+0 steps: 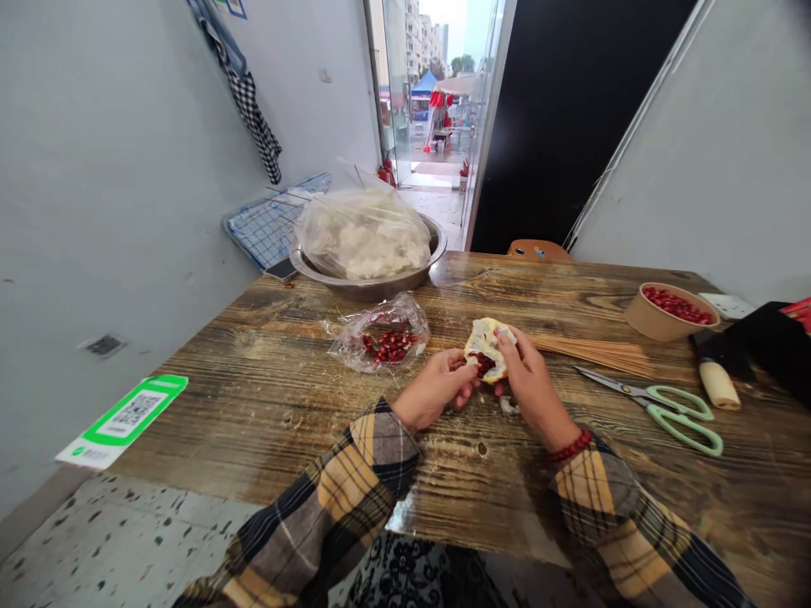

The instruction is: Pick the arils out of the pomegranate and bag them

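Note:
A piece of pomegranate (pixel 485 344), pale yellow rind with dark red seeds showing in it, is held above the wooden table (pixel 304 422). My right hand (pixel 529 384) grips its right side, thumb on the pith and a red bead bracelet at the wrist. My left hand (pixel 442 384) is closed at the lower left edge, thumb and fingers against the seeds. Just left of the hands lies a clear plastic bag (pixel 415 319) with loose pomegranate seeds (pixel 389 346) on it. A scrap of pale peel (pixel 508 406) rests on the table beneath my right hand.
Behind the bag stands a metal basin (pixel 373 290) with a plastic-wrapped white fluffy mass (pixel 373 241). To the right are thin wooden sticks (pixel 596 350), green-handled scissors (pixel 672 409), a wooden-handled tool (pixel 719 386) and a paper bowl (pixel 662 319) of red seeds. A QR-code card (pixel 130 418) lies front left.

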A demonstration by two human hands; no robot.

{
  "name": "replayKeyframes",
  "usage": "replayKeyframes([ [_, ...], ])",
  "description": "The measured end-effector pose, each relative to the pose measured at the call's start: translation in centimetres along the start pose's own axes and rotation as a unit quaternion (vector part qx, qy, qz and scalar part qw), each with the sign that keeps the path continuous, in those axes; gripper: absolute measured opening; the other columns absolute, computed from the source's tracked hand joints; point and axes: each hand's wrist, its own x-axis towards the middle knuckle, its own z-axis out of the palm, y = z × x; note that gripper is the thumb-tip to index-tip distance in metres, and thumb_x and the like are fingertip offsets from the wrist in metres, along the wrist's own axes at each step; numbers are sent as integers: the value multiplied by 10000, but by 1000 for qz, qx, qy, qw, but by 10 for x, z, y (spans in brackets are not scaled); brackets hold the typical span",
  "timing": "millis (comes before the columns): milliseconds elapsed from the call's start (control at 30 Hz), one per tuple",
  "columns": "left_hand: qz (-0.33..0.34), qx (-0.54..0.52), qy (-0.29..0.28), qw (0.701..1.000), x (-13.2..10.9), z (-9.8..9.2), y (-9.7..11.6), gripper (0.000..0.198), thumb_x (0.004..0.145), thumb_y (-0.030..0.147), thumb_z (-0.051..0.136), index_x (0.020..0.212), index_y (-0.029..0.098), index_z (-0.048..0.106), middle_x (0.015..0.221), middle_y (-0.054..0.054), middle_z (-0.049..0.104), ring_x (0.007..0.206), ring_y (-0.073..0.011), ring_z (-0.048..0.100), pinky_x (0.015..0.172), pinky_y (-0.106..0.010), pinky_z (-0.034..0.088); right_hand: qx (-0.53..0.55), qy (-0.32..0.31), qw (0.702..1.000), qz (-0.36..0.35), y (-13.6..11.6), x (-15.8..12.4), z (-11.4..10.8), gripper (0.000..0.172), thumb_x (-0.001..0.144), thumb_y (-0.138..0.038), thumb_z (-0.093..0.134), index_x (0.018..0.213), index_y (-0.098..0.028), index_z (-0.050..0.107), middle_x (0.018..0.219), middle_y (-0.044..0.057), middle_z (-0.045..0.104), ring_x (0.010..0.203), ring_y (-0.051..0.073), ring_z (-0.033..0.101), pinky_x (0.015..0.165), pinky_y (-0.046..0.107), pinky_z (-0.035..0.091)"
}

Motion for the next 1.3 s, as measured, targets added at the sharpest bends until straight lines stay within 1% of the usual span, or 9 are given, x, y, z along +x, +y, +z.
replayKeyframes([
  [133,-34,-103,-17,994,0,-2,3,145,738,227,588,828,114,588,673,-10,572,460,-49,460,400,-166,363,58,8,998,35,-3,1,0,462,836,-569,522,1150,-234,575,757,1,609,512,123,521,318,195,418],
  [267,-50,-156,-36,986,0,-5,4,193,789,284,561,846,103,596,710,-41,594,506,-73,517,447,-188,424,129,9,990,61,-6,2,1,428,818,-565,548,1065,-218,590,722,-5,602,520,123,523,313,182,398],
  [400,-22,-106,-24,994,0,-3,1,300,767,396,658,818,114,570,689,-7,567,483,-52,486,432,-172,410,96,9,994,44,-4,2,2,447,821,-565,545,1108,-225,588,733,-9,600,512,117,512,318,187,410],
  [567,-7,-56,-2,998,0,-1,1,242,720,303,695,826,123,574,629,31,523,455,-42,451,407,-159,374,23,6,1000,8,-1,1,1,478,838,-571,515,1184,-246,575,827,4,626,523,115,526,329,194,431],
  [733,-34,-106,-11,994,0,-2,4,112,731,207,558,801,122,580,664,-6,560,473,-62,477,413,-175,385,103,5,994,45,-4,3,0,439,826,-568,536,1104,-232,594,766,-3,618,520,119,516,317,188,406],
  [867,-51,-110,31,992,0,-4,4,209,785,343,579,769,138,542,648,4,530,441,-39,403,354,-145,256,127,3,991,50,-5,3,0,432,815,-567,555,1078,-226,598,737,-8,608,528,123,516,315,183,394],
  [967,-61,-101,16,993,0,-4,3,333,750,451,654,774,144,529,617,30,494,425,-16,341,352,-128,171,99,4,994,38,-5,1,2,462,825,-572,541,1132,-230,585,773,0,615,535,121,515,325,187,409],
  [1133,-47,-91,33,994,1,-4,0,384,732,506,664,768,147,530,617,32,498,430,-19,362,361,-129,206,61,11,998,27,-4,0,2,473,829,-577,527,1144,-229,586,806,9,623,544,123,528,342,195,421],
  [1300,-23,-63,76,995,3,-8,1,312,760,430,654,860,144,578,617,35,508,413,-22,363,354,-140,187,114,40,992,36,-7,3,-2,406,806,-558,560,1040,-229,602,737,-8,613,512,108,518,350,180,396],
])
